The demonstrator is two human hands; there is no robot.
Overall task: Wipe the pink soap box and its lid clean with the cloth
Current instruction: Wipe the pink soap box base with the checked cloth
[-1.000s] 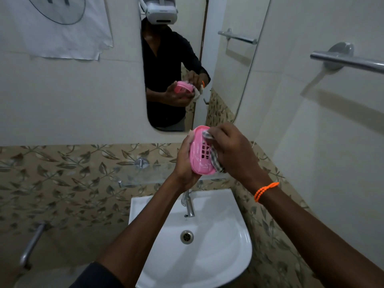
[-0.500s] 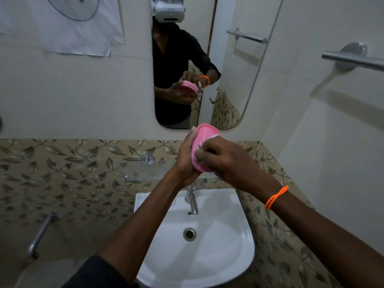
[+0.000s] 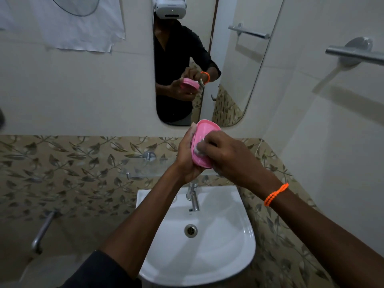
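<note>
My left hand (image 3: 186,156) grips a pink soap box part (image 3: 204,129) from behind, holding it upright above the basin with its hollow side facing right. My right hand (image 3: 226,154) grips a bunched pale cloth (image 3: 199,146) and presses it into the hollow of the pink part. Most of the cloth is hidden under my right fingers. Whether this part is the box or the lid I cannot tell. The mirror (image 3: 228,59) reflects both hands and the pink part.
A white wash basin (image 3: 228,256) with a chrome tap (image 3: 194,197) sits below my hands. A glass shelf (image 3: 149,165) runs along the leaf-patterned tiles. A steel towel bar (image 3: 355,55) juts from the right wall. Another tap (image 3: 42,231) is at lower left.
The pink part has been turned, so its slotted face no longer shows. My right hand moved the cloth from its right edge into the hollow side. The view has shifted slightly.
</note>
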